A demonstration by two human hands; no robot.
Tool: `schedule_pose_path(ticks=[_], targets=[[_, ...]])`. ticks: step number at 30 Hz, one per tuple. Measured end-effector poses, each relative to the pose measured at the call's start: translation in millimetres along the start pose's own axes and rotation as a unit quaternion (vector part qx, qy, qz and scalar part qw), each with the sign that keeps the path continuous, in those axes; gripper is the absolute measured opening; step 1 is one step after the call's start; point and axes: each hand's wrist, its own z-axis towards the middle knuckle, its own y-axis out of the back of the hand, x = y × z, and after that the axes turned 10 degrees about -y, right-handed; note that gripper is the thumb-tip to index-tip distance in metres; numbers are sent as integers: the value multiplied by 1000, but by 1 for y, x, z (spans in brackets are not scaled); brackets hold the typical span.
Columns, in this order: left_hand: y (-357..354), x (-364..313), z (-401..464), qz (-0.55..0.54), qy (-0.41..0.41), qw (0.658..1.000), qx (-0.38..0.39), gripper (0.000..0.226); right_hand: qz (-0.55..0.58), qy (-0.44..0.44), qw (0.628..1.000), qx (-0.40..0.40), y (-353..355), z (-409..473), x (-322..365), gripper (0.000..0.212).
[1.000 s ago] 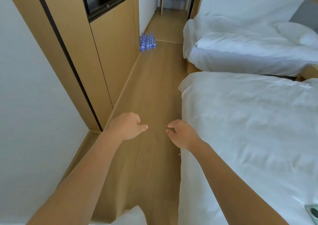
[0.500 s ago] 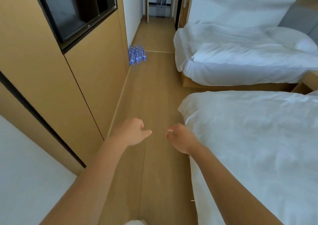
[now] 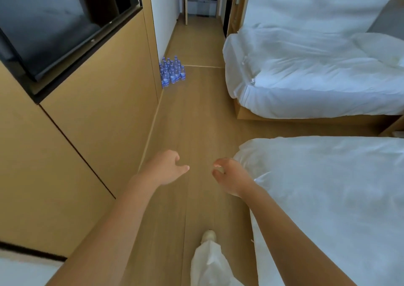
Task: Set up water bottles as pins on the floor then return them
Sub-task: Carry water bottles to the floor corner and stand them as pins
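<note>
Far down the floor [image 3: 196, 115], against the wall corner, the bottles [image 3: 172, 72] stand upright in a tight cluster, well apart from both hands. Left hand [image 3: 164, 168] hangs over the floor, fingers loosely curled, thumb out, holding nothing. Right hand [image 3: 232, 176] hovers beside the near bed [image 3: 328, 198], fingers loosely curled, empty. A shoe [image 3: 209, 235] and white trouser leg [image 3: 209, 261] show below.

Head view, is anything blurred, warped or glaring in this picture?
Head view: wide-angle bend in the wall panels; right hand fingertips smeared by motion; bottles small, labels unreadable; beds bright and bluish, little fold detail; faint reflections on the dark screen.
</note>
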Motion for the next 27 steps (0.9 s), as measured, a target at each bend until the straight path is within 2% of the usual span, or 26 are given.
schedule_pose_path(ticks=[7,13,21,27], targets=[[49,-5,151,23,18,999,-16,53,-11,20,1000,2,47,160,6,34],[83,3,258,1,42,999,-29,55,-27,33,999,18,83,278,21,36],[118,42,401,-3,51,998,-26,55,-32,39,998,37,94,424,43,34],[168,83,523,-3,41,999,-20,55,-40,37,998,21,106,552,94,36]])
